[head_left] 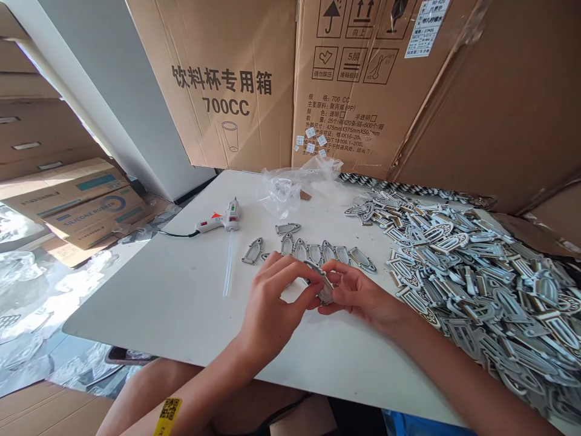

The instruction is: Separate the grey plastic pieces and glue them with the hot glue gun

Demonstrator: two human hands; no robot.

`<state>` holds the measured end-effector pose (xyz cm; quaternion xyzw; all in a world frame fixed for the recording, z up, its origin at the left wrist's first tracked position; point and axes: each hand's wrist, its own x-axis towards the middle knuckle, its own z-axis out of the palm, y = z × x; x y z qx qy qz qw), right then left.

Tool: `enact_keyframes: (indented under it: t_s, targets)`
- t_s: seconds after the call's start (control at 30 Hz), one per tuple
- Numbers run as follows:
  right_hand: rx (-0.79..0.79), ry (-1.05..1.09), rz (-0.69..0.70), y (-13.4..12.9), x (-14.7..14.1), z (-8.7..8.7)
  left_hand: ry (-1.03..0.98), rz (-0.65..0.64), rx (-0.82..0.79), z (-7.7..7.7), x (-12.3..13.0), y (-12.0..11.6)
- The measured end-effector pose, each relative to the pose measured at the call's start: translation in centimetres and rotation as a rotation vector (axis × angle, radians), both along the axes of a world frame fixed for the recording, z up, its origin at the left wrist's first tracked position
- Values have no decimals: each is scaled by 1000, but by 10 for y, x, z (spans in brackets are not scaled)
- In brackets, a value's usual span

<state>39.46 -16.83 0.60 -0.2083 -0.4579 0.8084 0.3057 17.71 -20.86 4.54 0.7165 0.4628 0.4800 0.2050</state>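
Both hands meet over the middle of the white table (181, 290), around one small grey metal piece (325, 293). My left hand (276, 297) pinches its upper left side between thumb and fingers. On the right side, my right hand (356, 292) grips the same piece with its fingers curled. Just behind the hands lies a row of several similar grey pieces (341, 255), with one more piece (287, 229) lying sideways behind the row and another (253, 251) at its left end. My left hand hides part of the row.
A large pile of grey pieces (494, 297) covers the table's right side. A glue gun (218, 222) with a clear stick (228, 263) lies left of the row. Behind stand a crumpled plastic bag (284, 191) and tall cardboard boxes (240, 48).
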Motion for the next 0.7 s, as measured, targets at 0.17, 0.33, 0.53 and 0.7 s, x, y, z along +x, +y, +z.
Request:
enact_keyframes:
  t_s: [0.17,0.33,0.53,0.7]
  targets:
    - [33,-57,-35,2,4,0,-5,26,-80,-1,0,1]
    - [70,-92,-49,2,5,-1,-24,-73,-370,2,-3,4]
    - [289,-117,-235,-4,-3,-5,-56,-83,-440,10,-18,16]
    - [507,-323,-414,-9,-2,-3,-248,309,-241,25,-59,45]
